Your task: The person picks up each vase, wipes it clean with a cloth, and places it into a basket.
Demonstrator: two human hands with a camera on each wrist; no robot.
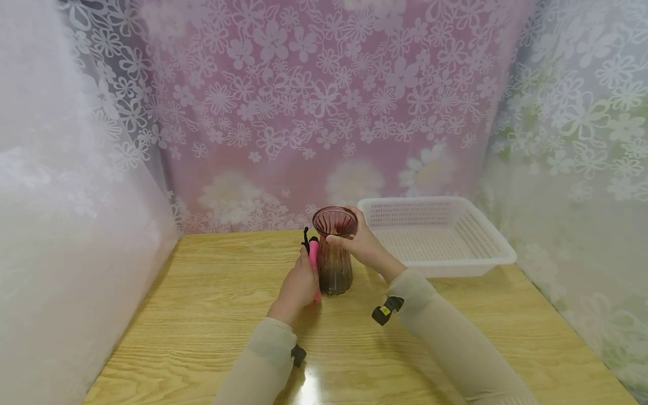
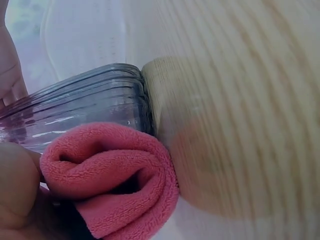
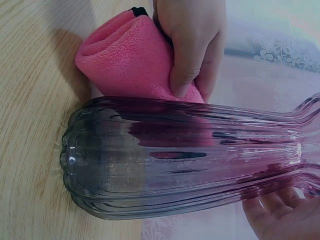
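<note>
A ribbed glass vase (image 1: 335,270), purplish at its flared rim and smoky grey toward the base, stands upright on the wooden table. My right hand (image 1: 368,247) grips it round the neck, with the thumb on the near side just under the rim. In my left hand (image 1: 297,286) is a folded pink towel (image 3: 125,60) with black edging, held along the vase's left side. The left wrist view shows the towel (image 2: 112,175) rolled in thick fuzzy layers, overlapping the glass near the base. A black strip sticks up from the towel's top.
A white plastic basket (image 1: 445,263) with perforated walls stands behind and to the right of the vase. Flowered curtains (image 1: 324,112) hang along the back and both sides of the table (image 1: 212,315). Each sleeve carries a small black wrist camera (image 1: 383,314).
</note>
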